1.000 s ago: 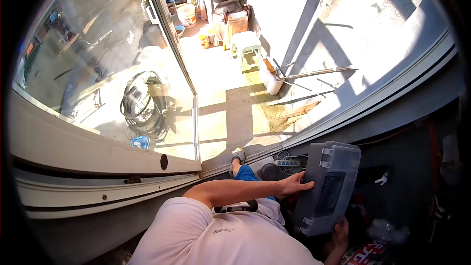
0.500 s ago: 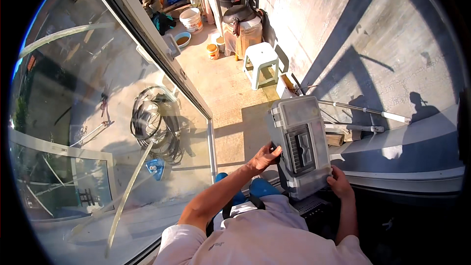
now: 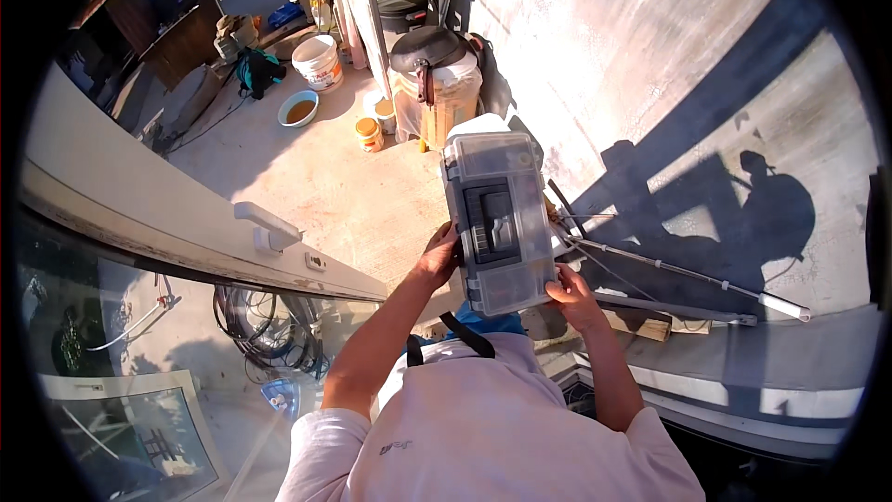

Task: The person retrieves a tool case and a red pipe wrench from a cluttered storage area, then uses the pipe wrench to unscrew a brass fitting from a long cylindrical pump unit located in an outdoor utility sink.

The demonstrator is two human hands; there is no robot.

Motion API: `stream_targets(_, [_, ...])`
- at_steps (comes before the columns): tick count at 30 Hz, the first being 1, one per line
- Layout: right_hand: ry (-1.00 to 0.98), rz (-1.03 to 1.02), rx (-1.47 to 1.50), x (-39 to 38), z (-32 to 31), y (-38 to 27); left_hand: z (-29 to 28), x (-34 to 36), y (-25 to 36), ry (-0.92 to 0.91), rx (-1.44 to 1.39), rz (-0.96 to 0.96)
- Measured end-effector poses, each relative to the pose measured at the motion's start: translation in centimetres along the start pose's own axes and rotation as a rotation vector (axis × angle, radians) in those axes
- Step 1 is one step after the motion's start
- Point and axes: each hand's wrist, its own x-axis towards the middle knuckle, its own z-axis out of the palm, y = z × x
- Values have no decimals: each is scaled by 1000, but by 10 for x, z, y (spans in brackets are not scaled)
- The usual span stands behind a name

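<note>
A grey plastic toolbox [image 3: 520,270] with a clear lid and a dark carry handle is held in front of my body, in both hands. My left hand [image 3: 440,256] grips its left side, with the fingers going out of sight beneath. On the lower right edge, my right hand [image 3: 573,297] has its thumb on top and the other fingers partly hidden. What lies inside the box cannot be made out. Just beyond it, a white plastic stool [image 3: 478,124] is mostly covered by the box.
A glass door with a white handle [image 3: 269,226] stands at the left. Ahead are a white bucket [image 3: 318,63], a basin of brown liquid [image 3: 300,110] and a stand with a black pan [image 3: 427,48]. A white-ended pole [image 3: 688,271] leans along the right wall; wood blocks [image 3: 641,323] lie below.
I have moved forward past the door's edge, and the view has turned. The toolbox, still in both hands, now sits farther left and higher in view, covering most of the stool.
</note>
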Motion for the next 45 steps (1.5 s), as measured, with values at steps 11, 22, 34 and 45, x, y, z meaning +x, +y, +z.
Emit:
stream_targets(11, [72,202,154,264,11,-7,-110,239,102,102,-111,-133])
stream_targets(22, [423,215,413,440,20,17,-170,495,149,107,-165,-666])
stream_targets(34, [989,53,893,574,69,94,-197,697,92,-230,330,-975])
stream_targets(45, [1136,161,674,609,71,152,-183,696,113,-76,1000,-752])
